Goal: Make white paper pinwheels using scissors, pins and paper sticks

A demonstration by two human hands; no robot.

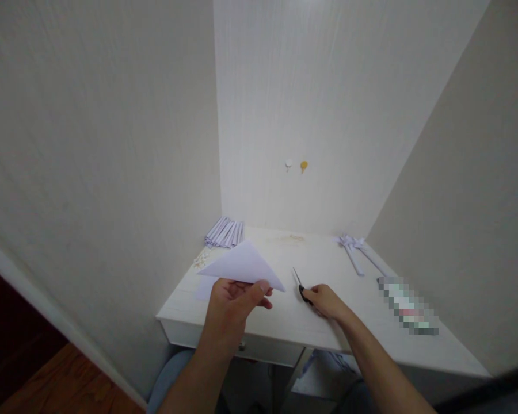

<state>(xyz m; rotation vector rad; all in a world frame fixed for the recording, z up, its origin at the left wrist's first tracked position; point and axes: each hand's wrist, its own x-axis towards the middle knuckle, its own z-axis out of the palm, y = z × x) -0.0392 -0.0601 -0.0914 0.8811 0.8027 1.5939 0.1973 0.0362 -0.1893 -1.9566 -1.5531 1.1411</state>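
There are two hands, and each one grips one thing. The left hand point(237, 300) pinches one paper triangle point(244, 264) by its long near edge, thumb on top and fingers under. The triangle is smooth, white and flat, with pointy corners, and sits just past the left hand. The right hand point(326, 300) is closed around the black handle of one pair of scissors point(301, 286). Their thin blade points away, near the paper but not touching it.

Under the triangle, a paper sheet point(202, 289) lies on the smooth white tabletop point(267, 313). Farther left are small bits point(201, 258) and a pile of long folded paper strips point(224, 233), too many to count. Far right, two paper sticks point(354, 261) meet at crumply paper. Two hooks point(304, 165), one white and one yellow, are on the wall point(293, 103).
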